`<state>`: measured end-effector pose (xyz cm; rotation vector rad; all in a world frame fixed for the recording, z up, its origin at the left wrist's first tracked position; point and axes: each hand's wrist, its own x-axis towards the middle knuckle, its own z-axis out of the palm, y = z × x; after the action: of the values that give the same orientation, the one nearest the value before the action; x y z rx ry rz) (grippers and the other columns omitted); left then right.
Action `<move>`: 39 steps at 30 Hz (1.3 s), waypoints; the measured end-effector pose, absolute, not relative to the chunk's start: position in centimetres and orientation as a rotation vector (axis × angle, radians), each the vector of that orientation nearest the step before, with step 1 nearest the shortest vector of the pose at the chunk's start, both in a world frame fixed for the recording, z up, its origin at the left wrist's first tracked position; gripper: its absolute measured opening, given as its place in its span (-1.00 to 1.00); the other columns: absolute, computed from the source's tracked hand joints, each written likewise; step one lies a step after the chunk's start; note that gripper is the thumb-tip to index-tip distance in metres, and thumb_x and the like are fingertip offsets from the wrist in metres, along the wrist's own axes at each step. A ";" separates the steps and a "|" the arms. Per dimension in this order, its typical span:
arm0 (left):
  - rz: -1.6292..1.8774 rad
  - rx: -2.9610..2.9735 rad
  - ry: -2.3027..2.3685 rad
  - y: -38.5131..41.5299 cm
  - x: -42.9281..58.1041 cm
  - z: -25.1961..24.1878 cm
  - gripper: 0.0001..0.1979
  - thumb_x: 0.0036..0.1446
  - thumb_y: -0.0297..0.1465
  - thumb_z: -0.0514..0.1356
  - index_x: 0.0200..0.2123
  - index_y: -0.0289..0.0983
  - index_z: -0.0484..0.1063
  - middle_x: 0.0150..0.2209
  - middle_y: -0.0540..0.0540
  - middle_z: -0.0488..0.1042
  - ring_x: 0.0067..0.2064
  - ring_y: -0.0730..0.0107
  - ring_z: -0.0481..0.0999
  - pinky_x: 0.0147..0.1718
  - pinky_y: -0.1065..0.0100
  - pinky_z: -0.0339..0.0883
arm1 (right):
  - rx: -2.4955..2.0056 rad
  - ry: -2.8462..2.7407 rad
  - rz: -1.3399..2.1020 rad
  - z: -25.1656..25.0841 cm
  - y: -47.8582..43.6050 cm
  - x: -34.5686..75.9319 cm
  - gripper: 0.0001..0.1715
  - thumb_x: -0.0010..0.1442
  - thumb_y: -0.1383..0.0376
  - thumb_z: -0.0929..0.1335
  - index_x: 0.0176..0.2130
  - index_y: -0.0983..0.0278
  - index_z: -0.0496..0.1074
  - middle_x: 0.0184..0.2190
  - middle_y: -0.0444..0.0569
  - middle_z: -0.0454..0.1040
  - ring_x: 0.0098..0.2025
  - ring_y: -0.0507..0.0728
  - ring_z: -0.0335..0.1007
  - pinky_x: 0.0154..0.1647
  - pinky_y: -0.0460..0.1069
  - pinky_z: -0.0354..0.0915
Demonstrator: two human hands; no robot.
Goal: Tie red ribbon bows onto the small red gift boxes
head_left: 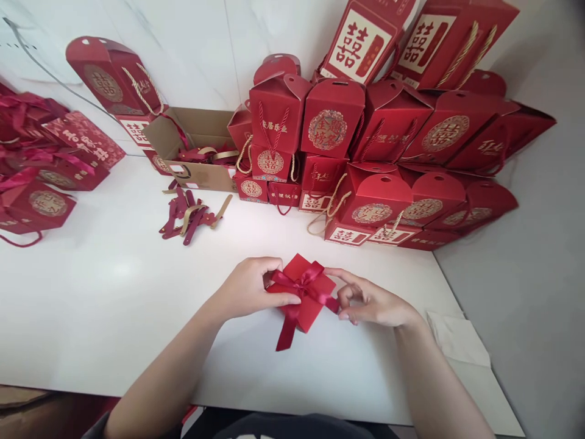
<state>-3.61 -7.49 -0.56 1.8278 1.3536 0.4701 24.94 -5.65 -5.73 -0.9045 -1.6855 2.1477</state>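
Observation:
A small red gift box (309, 317) sits near the front middle of the white table. A dark red satin ribbon (315, 272) is tied over its top in a bow, and one tail hangs down the near side. My left hand (249, 286) grips the box from the left, its thumb lying on top by the knot and its fingers at the left loop. At the right side, my right hand (372, 302) pinches the end of the other ribbon tail between thumb and fingers, its index finger stretched toward the right loop.
Stacked red gift boxes (384, 201) with rope handles line the back right. An open cardboard box (205, 177) holds straps, with more loose straps (189, 216) before it. Ribboned red boxes (46, 204) stand at left. A white cloth or paper (457, 338) lies by the right wall.

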 end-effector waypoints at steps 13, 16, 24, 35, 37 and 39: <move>0.476 1.992 1.109 -9.0 -1.0 -0.2 -0.46 -0.17 -0.03 0.39 -0.55 -0.27 0.16 -0.48 0.08 0.23 -0.45 0.49 0.21 -0.44 0.42 0.08 | -0.857 -1.657 1.504 -4.7 -5.9 23.5 -0.60 0.35 0.05 0.19 -0.24 0.23 0.46 0.11 0.07 0.39 0.17 0.22 0.28 0.19 0.17 0.19; 0.486 2.039 1.119 -9.2 -0.9 -0.1 -0.45 -0.17 -0.02 0.39 -0.56 -0.26 0.14 -0.50 0.09 0.23 -0.46 0.49 0.19 -0.46 0.41 0.05 | -0.737 -1.780 1.537 -4.2 -6.5 23.1 -0.63 0.30 0.03 0.27 -0.34 0.24 0.44 0.19 0.07 0.30 0.20 0.26 0.23 0.21 0.20 0.17; 0.492 2.314 1.170 -9.3 -1.3 0.3 -0.48 -0.12 0.00 0.35 -0.56 -0.24 0.16 -0.57 0.09 0.20 -0.47 0.44 0.18 -0.38 0.34 0.07 | -0.764 -1.923 1.611 -3.4 -6.8 23.5 -0.60 0.23 0.10 0.36 -0.53 0.27 0.34 0.22 0.03 0.28 0.08 0.23 0.35 0.17 0.22 0.19; 0.384 2.340 1.243 -8.8 -2.0 0.1 -0.43 -0.12 0.10 0.30 -0.58 -0.26 0.17 -0.60 0.11 0.26 -0.52 0.49 0.19 -0.34 0.33 0.07 | -0.749 -1.898 1.718 -3.1 -6.6 23.8 -0.66 0.26 0.21 0.35 -0.51 0.27 0.35 0.23 -0.03 0.25 0.18 0.21 0.28 0.23 0.17 0.12; 0.370 2.329 1.254 -8.8 -2.0 0.1 -0.41 -0.13 0.12 0.30 -0.59 -0.26 0.16 -0.62 0.11 0.26 -0.53 0.50 0.19 -0.31 0.32 0.10 | -0.754 -1.902 1.725 -3.1 -6.6 23.8 -0.66 0.26 0.20 0.35 -0.51 0.28 0.35 0.23 -0.02 0.24 0.16 0.21 0.30 0.23 0.18 0.12; 0.357 2.317 1.264 -8.7 -2.2 0.1 -0.39 -0.14 0.13 0.30 -0.61 -0.27 0.15 -0.63 0.11 0.24 -0.53 0.50 0.18 -0.28 0.32 0.13 | -0.759 -1.906 1.716 -3.1 -6.6 23.9 -0.65 0.26 0.18 0.36 -0.51 0.28 0.36 0.23 -0.01 0.25 0.16 0.21 0.31 0.22 0.18 0.14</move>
<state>-2.21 -8.67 0.09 2.3172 1.2641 0.3574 23.86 -6.55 -3.12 -0.7590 -1.9063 1.7158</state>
